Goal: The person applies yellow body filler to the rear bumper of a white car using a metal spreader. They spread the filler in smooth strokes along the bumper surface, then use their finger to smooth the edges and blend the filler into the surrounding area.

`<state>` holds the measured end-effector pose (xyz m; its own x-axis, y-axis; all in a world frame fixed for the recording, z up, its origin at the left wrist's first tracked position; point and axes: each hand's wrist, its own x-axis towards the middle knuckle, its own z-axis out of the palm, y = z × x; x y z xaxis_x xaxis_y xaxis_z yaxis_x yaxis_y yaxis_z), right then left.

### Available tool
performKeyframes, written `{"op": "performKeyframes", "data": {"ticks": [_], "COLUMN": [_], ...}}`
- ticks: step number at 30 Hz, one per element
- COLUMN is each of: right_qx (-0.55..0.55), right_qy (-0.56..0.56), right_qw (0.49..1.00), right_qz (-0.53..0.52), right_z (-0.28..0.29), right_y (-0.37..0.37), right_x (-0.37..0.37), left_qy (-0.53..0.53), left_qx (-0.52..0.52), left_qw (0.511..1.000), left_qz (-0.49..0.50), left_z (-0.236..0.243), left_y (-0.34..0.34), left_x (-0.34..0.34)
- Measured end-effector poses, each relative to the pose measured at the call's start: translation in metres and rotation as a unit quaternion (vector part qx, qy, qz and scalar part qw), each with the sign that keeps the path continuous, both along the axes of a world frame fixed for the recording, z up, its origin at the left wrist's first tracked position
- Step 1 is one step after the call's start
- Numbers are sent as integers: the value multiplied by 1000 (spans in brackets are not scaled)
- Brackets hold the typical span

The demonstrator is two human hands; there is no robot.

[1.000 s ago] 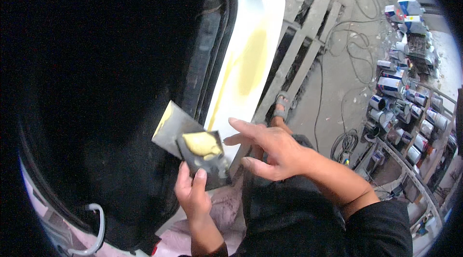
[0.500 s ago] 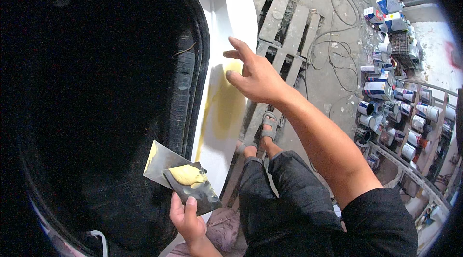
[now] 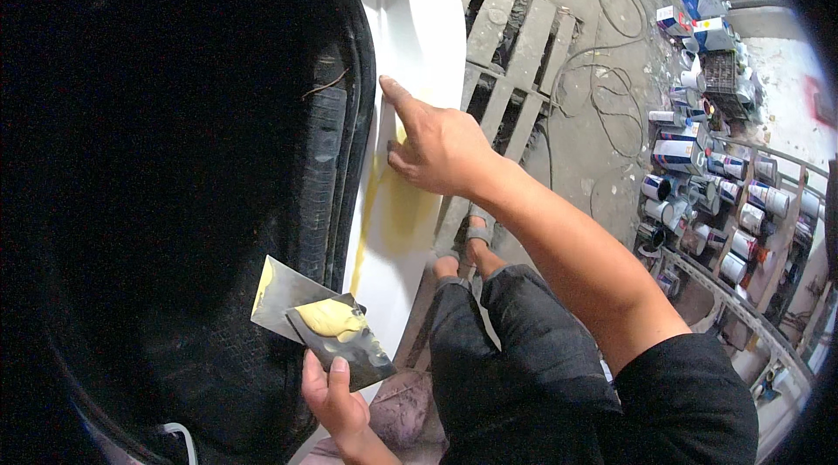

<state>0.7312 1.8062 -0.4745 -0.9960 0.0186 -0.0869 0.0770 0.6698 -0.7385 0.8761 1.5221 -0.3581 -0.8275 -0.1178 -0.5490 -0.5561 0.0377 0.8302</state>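
My left hand pinches a dark putty board near the white car body panel. A mound of yellow filler lies on that board. Behind it, a lighter grey flat spreader pokes out, its far edge coated in yellow; the same hand appears to hold both. My right hand holds nothing. Its index finger stretches to the panel's inner edge beside the black rubber seal, seemingly touching, while the other fingers curl. Yellow filler patches spread over the panel below this hand, partly hidden by it.
The dark car interior fills the left side. Wooden pallet slats lie on the floor beyond the panel, with loose hoses alongside. Several paint cans, a crate and a metal rack stand at right.
My right hand has shifted left and slightly down, from above the panel to its inner edge, with the index finger now extended. The left hand keeps its hold, moving slightly left in view.
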Motion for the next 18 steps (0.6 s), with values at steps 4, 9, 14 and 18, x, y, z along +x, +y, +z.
{"op": "performKeyframes", "data": {"ticks": [4, 9, 14, 18], "right_qx": [10, 25, -28, -37], "right_qy": [-5, 3, -7, 18], "right_qw": [1000, 999, 999, 998], "right_qz": [12, 35, -19, -53], "right_z": [1, 13, 16, 7], "right_y": [-13, -35, -10, -1], "right_x": [13, 30, 18, -12], "left_qy": [-7, -8, -14, -26], "left_qx": [-5, 13, -14, -36], "left_qw": [1000, 1000, 1000, 999], "left_qz": [-3, -8, 5, -4], "left_z": [0, 5, 6, 2], "left_y": [0, 5, 8, 3], "left_x": [-3, -7, -7, -7]}}
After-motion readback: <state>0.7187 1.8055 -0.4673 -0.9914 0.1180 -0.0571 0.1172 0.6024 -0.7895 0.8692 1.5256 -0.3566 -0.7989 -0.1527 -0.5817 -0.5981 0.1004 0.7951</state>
